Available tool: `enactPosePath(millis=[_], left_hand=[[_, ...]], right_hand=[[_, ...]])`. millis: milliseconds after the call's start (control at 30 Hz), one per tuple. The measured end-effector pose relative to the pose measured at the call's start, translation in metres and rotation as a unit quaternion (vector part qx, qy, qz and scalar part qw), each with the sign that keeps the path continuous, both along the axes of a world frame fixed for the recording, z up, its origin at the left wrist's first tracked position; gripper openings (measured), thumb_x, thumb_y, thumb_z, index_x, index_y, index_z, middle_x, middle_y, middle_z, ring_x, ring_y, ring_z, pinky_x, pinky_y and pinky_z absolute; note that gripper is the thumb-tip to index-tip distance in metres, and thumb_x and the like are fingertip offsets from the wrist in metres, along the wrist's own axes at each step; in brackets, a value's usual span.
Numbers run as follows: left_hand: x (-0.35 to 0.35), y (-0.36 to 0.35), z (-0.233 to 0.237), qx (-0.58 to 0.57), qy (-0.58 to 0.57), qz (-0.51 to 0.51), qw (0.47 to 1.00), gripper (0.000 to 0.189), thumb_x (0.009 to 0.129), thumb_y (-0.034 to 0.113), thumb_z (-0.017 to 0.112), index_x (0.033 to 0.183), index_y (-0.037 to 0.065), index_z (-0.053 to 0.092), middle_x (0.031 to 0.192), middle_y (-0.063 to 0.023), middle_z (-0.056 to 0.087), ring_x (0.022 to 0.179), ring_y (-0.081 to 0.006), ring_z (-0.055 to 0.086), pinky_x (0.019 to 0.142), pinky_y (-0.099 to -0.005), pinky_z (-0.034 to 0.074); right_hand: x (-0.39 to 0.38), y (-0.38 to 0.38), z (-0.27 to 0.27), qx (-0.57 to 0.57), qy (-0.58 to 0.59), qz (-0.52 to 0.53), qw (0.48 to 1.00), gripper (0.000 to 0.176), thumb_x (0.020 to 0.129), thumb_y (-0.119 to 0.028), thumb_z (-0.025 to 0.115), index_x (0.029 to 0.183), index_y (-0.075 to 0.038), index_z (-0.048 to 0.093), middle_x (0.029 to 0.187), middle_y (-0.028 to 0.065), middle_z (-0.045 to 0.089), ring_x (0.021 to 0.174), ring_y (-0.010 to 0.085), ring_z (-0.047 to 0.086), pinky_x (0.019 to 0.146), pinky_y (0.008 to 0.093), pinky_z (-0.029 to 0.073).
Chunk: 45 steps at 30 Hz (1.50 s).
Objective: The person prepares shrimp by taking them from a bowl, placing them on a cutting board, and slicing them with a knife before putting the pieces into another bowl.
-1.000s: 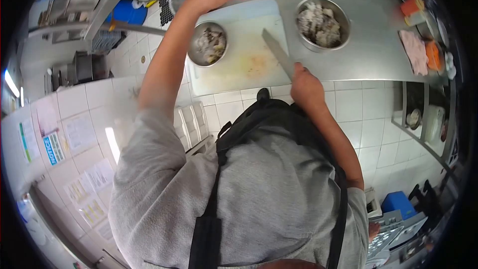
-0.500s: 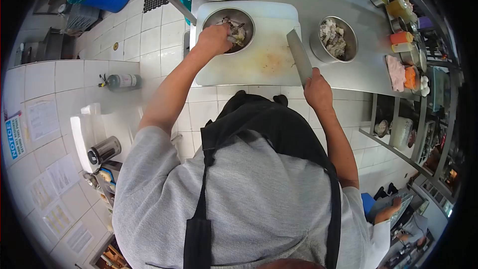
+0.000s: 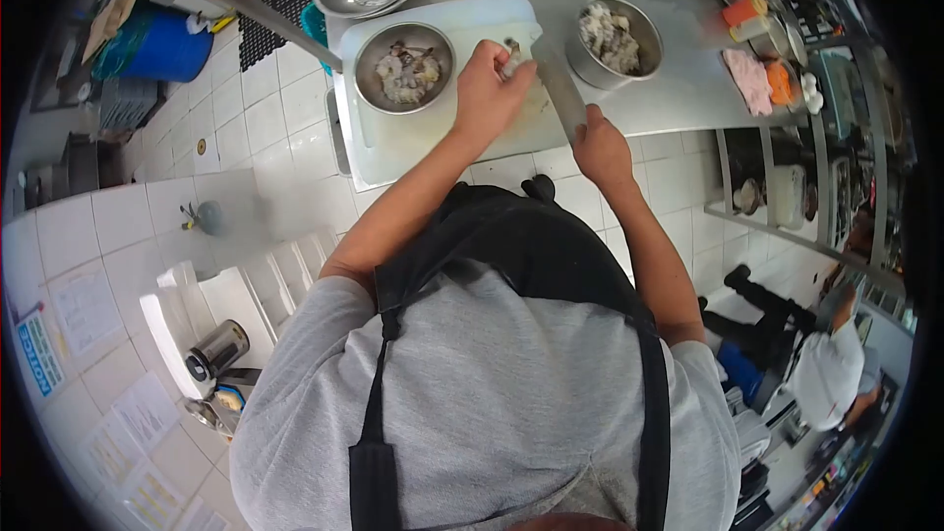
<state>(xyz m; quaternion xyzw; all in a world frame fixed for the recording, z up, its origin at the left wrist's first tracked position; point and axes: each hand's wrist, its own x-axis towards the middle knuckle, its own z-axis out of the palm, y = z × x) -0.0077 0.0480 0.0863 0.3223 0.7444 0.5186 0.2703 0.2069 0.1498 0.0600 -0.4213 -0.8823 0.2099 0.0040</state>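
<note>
Small pale morsel (image 3: 510,60) is pinched in left hand (image 3: 488,96), best kept clear of broad metal knife (image 3: 562,96) gripped in right hand (image 3: 603,149).

The chopping board (image 3: 393,149) is showing white, the apron (image 3: 511,246) is looking black, and the shirt (image 3: 492,393) is looking gray.

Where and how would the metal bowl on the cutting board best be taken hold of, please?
I would pinch the metal bowl by its left rim, coming from the left, thumb inside, fingers outside. No handle shows, but the round rim stands above the food pieces, while the left hand and knife are on its right.
</note>
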Motion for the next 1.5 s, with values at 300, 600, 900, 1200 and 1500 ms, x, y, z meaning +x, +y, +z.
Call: enactPosePath(millis=[300,600,900,1200,1500], left_hand=[[0.022,-0.030,-0.084,-0.029,0.344,-0.082,0.935,0.053,0.086,0.023,0.078,0.132,0.000,0.065,0.120,-0.0212,0.070,0.122,-0.0403,0.063,0.104,-0.0480,0.053],[0.014,-0.006,-0.055,-0.217,0.334,-0.173,0.901,0.038,0.087,0.025,0.074,0.120,0.005,0.076,0.113,-0.0211,0.073,0.102,-0.0393,0.074,0.089,-0.0492,0.061],[0.006,0.002,-0.055,-0.283,0.339,-0.209,0.872,0.044,0.087,0.030,0.070,0.126,0.010,0.078,0.105,-0.0236,0.076,0.099,-0.0411,0.075,0.091,-0.0513,0.061],[0.001,-0.003,-0.069,-0.247,0.326,-0.185,0.894,0.049,0.087,0.028,0.068,0.132,0.011,0.078,0.097,-0.0181,0.079,0.092,-0.0381,0.077,0.088,-0.0476,0.062],[-0.014,-0.006,-0.072,-0.252,0.175,-0.155,0.939,0.055,0.082,0.035,0.089,0.128,0.006,0.078,0.091,-0.0134,0.080,0.083,-0.0223,0.077,0.080,-0.0357,0.060]], right_hand=[[0.061,-0.015,0.004,-0.333,0.171,-0.173,0.911,0.044,0.099,-0.019,0.066,0.132,0.009,0.058,0.077,0.0218,0.069,0.061,0.0312,0.070,0.060,0.0448,0.055],[0.068,-0.031,0.008,-0.507,0.186,-0.165,0.826,0.036,0.104,-0.019,0.064,0.134,0.000,0.057,0.077,0.0023,0.055,0.054,0.0108,0.051,0.050,0.0312,0.046],[0.065,-0.035,-0.001,-0.513,0.194,-0.163,0.820,0.037,0.103,-0.017,0.062,0.135,0.000,0.059,0.079,0.0070,0.062,0.053,0.0141,0.054,0.049,0.0332,0.048],[0.060,-0.035,-0.006,-0.533,0.196,-0.135,0.812,0.039,0.102,-0.015,0.062,0.137,0.002,0.057,0.080,0.0073,0.062,0.053,0.0147,0.055,0.048,0.0340,0.047],[0.034,-0.028,-0.013,-0.530,0.207,-0.156,0.808,0.031,0.102,-0.013,0.062,0.127,0.004,0.056,0.079,0.0094,0.060,0.051,0.0169,0.056,0.047,0.0369,0.048]])
